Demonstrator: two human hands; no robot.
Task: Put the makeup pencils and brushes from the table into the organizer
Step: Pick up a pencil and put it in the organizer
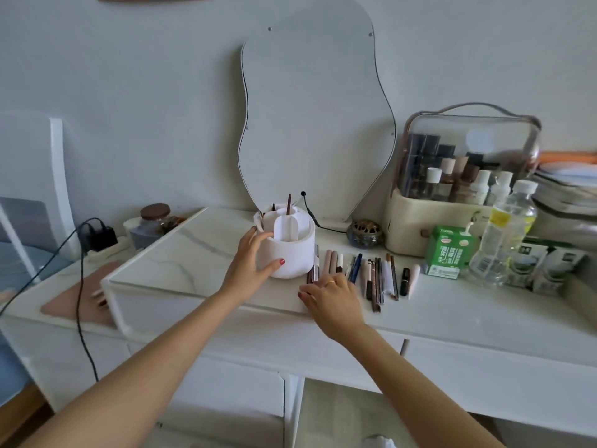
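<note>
One head camera looks forward and down from close above the worktop, facing the wall.

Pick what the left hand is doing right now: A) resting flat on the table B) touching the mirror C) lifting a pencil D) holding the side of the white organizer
D: the left hand is wrapped round the side of the white organizer, thumb on its front wall, while the right hand rests on the row of makeup pencils.

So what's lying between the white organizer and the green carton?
Head view: a row of makeup pencils and brushes lies on the table between the organizer and carton, right hand over its near left end.
</note>
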